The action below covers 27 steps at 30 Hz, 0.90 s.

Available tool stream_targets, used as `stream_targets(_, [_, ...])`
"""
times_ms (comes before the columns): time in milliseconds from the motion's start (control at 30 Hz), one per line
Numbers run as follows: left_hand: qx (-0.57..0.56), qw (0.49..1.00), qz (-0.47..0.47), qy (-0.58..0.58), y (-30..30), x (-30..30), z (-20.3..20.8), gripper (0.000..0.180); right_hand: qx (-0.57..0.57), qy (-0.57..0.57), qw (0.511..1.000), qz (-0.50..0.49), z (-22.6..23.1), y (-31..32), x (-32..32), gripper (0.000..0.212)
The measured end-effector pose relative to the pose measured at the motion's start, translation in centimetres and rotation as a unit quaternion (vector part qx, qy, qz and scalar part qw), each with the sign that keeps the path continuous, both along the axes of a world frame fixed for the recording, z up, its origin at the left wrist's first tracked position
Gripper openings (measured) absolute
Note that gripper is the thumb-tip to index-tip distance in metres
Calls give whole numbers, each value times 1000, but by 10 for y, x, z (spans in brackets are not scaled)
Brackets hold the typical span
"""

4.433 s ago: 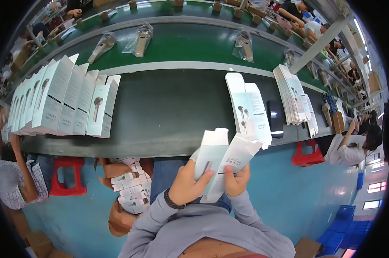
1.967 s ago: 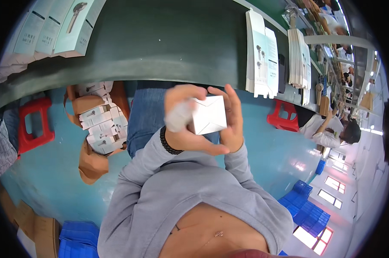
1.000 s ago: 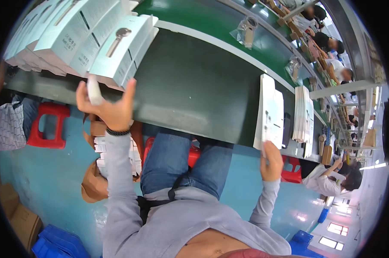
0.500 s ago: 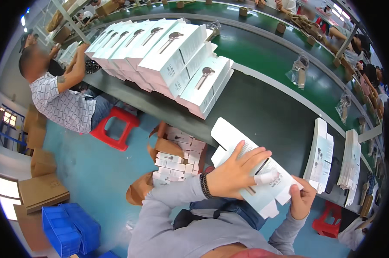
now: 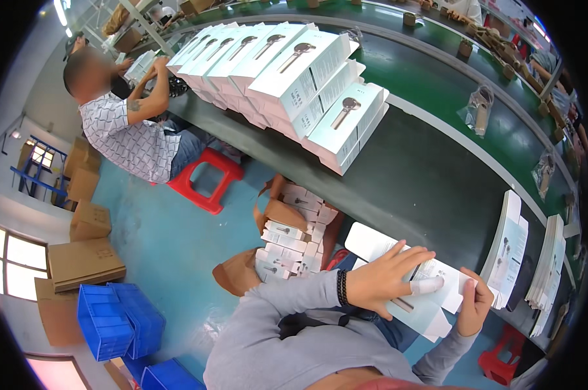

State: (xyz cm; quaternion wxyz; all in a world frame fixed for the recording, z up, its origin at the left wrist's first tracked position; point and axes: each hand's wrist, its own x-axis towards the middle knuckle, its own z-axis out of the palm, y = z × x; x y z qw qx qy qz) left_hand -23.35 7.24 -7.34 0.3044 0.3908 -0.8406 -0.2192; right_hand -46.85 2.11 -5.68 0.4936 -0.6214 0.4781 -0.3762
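Observation:
A light blue and white folding carton lies slanted over my lap at the table's front edge, its end flaps sticking out. My left hand rests flat across its printed face with the fingers spread; one finger has a white wrap, and a dark beaded bracelet circles the wrist. At the carton's right end, the thumb and fingers of my right hand pinch its edge. Close to that hand stands a stack of flat cartons, with a second flat stack further right.
Finished boxes are piled on the dark table at far left. Beyond runs a green conveyor carrying bagged items. An open brown carton of small boxes, a red stool and blue crates stand on the floor. A co-worker sits left.
The view has shifted, so the surroundings sit further right in the picture. Both hands keep their places on the carton, which appears lower and further right.

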Motion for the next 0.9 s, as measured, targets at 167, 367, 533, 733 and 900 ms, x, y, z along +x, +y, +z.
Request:
stream_targets(167, [108,984,40,132,-3,-7,-9,93,40,-191,980,30,-24,1,-17,55])
stream_targets(367, [179,935,119,284,-9,-42,-17,82,-82,-143,985,-48,-80,35,14,61])
stream_targets(533, [199,923,74,320,-11,-41,-28,81,-27,-104,992,-63,-96,27,-5,51])
stream_targets(733, [361,748,-259,493,-13,-41,-41,121,-14,-330,928,170,-85,7,-4,68])
stream_targets(900, [378,714,-187,559,1,-69,-45,126,-12,-270,961,64,-85,4,2,110])
